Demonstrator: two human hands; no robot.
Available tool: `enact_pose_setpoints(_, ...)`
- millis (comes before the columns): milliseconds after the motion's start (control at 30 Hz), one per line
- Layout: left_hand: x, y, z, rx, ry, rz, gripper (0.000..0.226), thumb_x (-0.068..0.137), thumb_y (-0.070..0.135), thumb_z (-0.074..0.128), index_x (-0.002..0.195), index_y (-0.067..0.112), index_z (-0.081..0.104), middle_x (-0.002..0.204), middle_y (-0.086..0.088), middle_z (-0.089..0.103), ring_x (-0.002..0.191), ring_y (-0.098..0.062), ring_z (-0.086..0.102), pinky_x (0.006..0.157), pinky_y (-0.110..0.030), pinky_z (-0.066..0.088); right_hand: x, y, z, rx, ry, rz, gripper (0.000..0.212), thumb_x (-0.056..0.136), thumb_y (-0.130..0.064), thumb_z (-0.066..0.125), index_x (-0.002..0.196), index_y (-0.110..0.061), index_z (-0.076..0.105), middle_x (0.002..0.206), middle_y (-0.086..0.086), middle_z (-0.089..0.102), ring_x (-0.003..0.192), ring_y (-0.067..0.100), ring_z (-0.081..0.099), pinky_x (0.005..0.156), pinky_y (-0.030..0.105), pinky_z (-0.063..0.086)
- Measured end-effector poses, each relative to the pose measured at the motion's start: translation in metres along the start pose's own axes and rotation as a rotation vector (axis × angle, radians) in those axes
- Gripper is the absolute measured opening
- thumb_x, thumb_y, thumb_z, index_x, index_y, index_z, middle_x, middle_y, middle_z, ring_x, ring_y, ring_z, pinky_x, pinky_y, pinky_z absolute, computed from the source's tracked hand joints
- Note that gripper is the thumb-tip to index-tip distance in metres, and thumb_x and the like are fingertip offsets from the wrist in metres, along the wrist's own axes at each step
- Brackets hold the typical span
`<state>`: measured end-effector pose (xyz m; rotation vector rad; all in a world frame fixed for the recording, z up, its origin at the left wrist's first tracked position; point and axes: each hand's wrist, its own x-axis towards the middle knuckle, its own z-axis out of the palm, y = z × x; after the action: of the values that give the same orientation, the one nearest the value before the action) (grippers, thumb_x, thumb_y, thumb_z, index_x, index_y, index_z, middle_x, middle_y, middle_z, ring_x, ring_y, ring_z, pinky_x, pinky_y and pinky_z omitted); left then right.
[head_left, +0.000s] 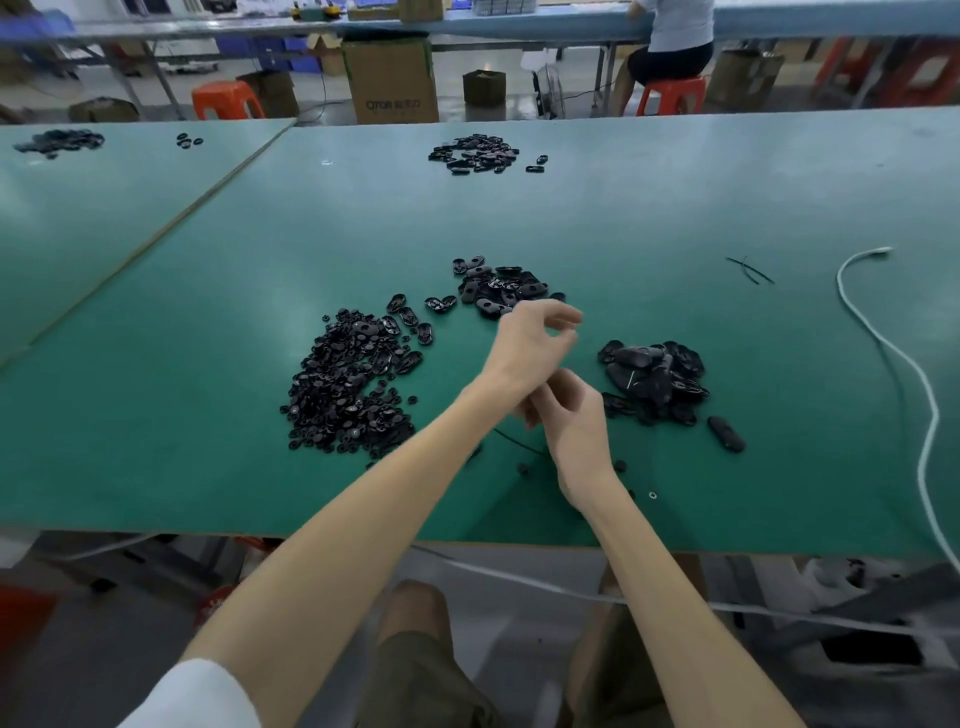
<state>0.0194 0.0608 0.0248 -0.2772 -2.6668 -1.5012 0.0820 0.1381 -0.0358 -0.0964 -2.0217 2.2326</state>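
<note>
Black oval shells (501, 291) lie heaped at twelve o'clock from the left hand (535, 343) — probably light, stiff and slick, best pinched across the rim. Both that hand and the right hand (574, 421) have curled fingers — I cannot tell what they hold.

The person is wearing a white short sleeve (195, 693) on the left upper arm, showing at 7 o'clock in the view. Below its hem the arm is running bare to the left hand (532, 340). The right arm (691, 613) is showing bare up to the right hand (574, 423). Olive-brown shorts (415, 670) are covering both thighs at 6 o'clock, ending at the left knee (415, 597).
</note>
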Motion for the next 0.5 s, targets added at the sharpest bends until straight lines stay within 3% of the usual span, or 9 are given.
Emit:
enact_pose_setpoints(133, -0.002, -0.034, -0.048, 0.296, 0.131, -0.080, 0.029, 0.097, 0.002, 0.059, 0.117, 0.013, 0.076, 0.116, -0.004, 0.075, 0.098, -0.013, 0.066, 0.102, -0.032, 0.051, 0.000, 0.004, 0.000, 0.002, 0.007, -0.005, 0.016, 0.105, -0.011, 0.059, 0.102, -0.007, 0.073, 0.077, -0.001, 0.072, 0.064, 0.011, 0.066, 0.058, 0.023, 0.050)
enact_pose_setpoints(267, -0.003, -0.070, -0.089, 0.715, 0.120, -0.260, 0.024, 0.098, 0.021, 0.066, 0.119, 0.010, 0.070, 0.123, -0.015, 0.066, 0.114, -0.031, 0.061, 0.104, -0.045, 0.049, 0.001, 0.006, 0.000, 0.003, -0.014, -0.015, 0.016, 0.105, -0.010, 0.058, 0.101, -0.007, 0.073, 0.076, -0.002, 0.072, 0.066, 0.012, 0.067, 0.059, 0.023, 0.051)
enact_pose_setpoints(333, -0.008, -0.080, -0.099, 0.773, 0.097, -0.297, 0.025, 0.099, 0.025, 0.068, 0.113, 0.004, 0.068, 0.121, -0.018, 0.061, 0.115, -0.035, 0.057, 0.102, -0.045, 0.047, 0.001, 0.005, 0.000, 0.000, -0.017, -0.014, 0.016, 0.105, -0.011, 0.058, 0.102, -0.006, 0.073, 0.076, -0.002, 0.072, 0.067, 0.011, 0.067, 0.059, 0.023, 0.051)
enact_pose_setpoints(500, -0.024, -0.090, -0.104, 0.704, 0.197, -0.119, 0.021, 0.103, 0.010, 0.059, 0.113, 0.003, 0.075, 0.114, -0.017, 0.070, 0.105, -0.031, 0.064, 0.095, -0.041, 0.052, 0.000, 0.004, -0.001, -0.005, -0.019, -0.018, 0.016, 0.106, -0.010, 0.058, 0.102, -0.006, 0.073, 0.076, -0.002, 0.072, 0.067, 0.010, 0.066, 0.059, 0.022, 0.051)
